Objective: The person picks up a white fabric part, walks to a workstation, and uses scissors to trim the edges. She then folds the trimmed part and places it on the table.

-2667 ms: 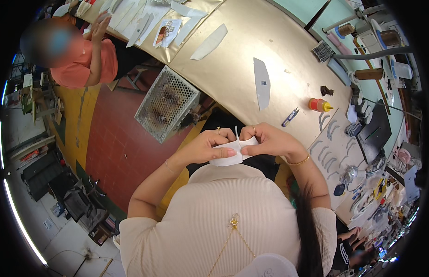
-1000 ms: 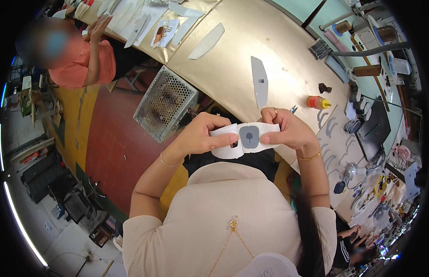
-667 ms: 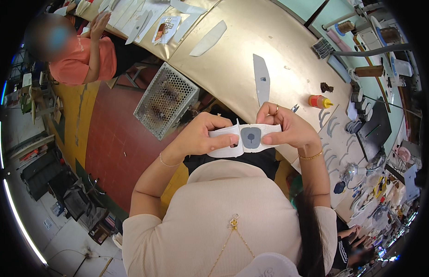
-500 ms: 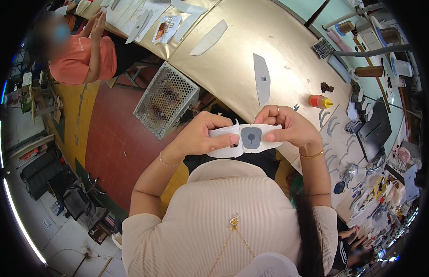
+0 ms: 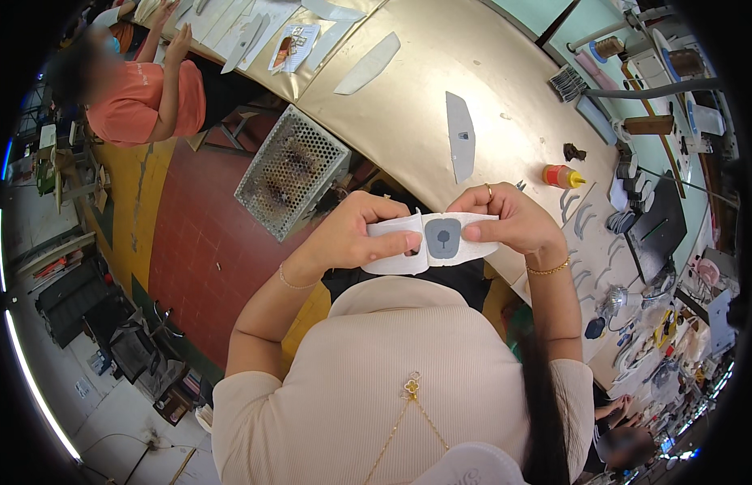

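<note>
Close in front of my body I hold a white piece of leather-like material [image 5: 397, 263] stretched sideways, with a crease or seam down its middle. On its right half sits a grey rounded patch [image 5: 442, 251] bearing a darker keyhole-like shape. My left hand [image 5: 342, 233] pinches the left half, thumb on top beside a small dark opening. The right half is gripped by my right hand [image 5: 517, 225], its thumb at the patch's right edge. Fingers of both hands are partly hidden behind the material. Beyond them, a grey curved panel [image 5: 460, 149] with a small dark mark lies on the gold table [image 5: 416, 137].
A red bottle with a yellow nozzle [image 5: 560, 177] stands at the right, near several curved grey strips [image 5: 585, 220]. A perforated metal box [image 5: 291, 174] is left of the table. A person in an orange shirt [image 5: 141, 101] is at the far left.
Both hands and the white piece have shifted very slightly; the grip is the same. The person in orange has moved their hands a little.
</note>
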Demonstrator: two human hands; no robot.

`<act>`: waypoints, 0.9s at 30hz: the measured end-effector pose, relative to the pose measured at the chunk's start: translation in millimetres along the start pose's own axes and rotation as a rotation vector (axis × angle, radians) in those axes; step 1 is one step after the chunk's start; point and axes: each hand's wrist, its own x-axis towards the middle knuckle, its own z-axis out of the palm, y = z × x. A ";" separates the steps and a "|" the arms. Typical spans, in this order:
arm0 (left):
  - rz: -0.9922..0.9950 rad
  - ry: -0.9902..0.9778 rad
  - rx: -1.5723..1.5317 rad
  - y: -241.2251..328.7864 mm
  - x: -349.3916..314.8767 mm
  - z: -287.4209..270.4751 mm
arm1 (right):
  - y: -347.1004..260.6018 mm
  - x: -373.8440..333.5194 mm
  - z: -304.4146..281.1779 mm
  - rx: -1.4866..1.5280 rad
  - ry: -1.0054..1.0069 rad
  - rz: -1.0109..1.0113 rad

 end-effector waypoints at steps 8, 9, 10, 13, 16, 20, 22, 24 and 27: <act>0.003 0.005 -0.023 -2.5 -0.5 0.9 | 0.3 -1.0 -1.5 0.005 -0.019 -0.001; 0.003 0.005 -0.025 -2.7 -0.5 1.0 | 0.6 -1.1 -1.7 0.007 -0.022 0.000; 0.003 0.005 -0.026 -2.9 -0.4 1.1 | 0.9 -1.3 -1.9 0.009 -0.025 0.000; -0.001 0.001 -0.009 -3.7 -0.4 0.5 | 0.7 -1.1 -0.5 0.012 0.000 0.006; 0.002 0.002 -0.011 -5.0 0.0 0.7 | 0.3 -1.0 1.3 0.012 0.020 0.003; -0.002 0.000 -0.016 -4.2 0.7 0.4 | 0.9 -1.0 1.8 0.036 0.022 -0.001; -0.012 0.001 -0.032 -5.1 0.6 0.5 | 2.4 -0.6 -1.6 0.028 -0.013 -0.005; -0.011 0.000 -0.038 -5.2 0.8 0.4 | 2.8 -0.4 -2.7 0.027 -0.031 -0.005; -0.023 -0.006 -0.036 -3.7 0.9 -0.3 | 2.0 -0.4 -2.2 0.032 -0.032 -0.002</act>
